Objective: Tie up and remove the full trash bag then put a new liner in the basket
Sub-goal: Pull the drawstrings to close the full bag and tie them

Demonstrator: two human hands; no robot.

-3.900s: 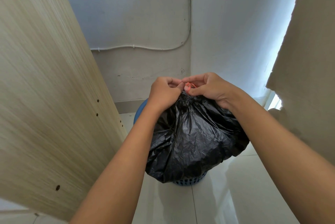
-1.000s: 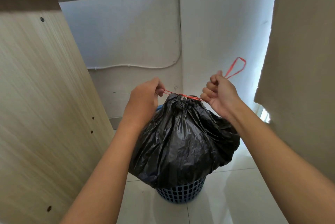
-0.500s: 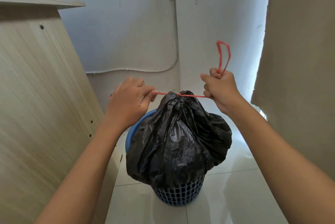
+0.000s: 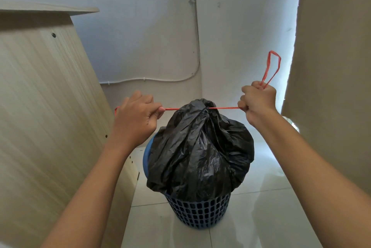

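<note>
Here both fists' fingers [image 4: 244, 105] pinch the drawstring [image 4: 223, 108] taut.

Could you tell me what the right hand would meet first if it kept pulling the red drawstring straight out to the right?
Probably the beige panel; the right hand has only open space before it, though depth is unclear.

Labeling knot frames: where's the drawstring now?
Head view, centre: drawstring stretched level across the bag neck, between left hand and right hand.
</note>
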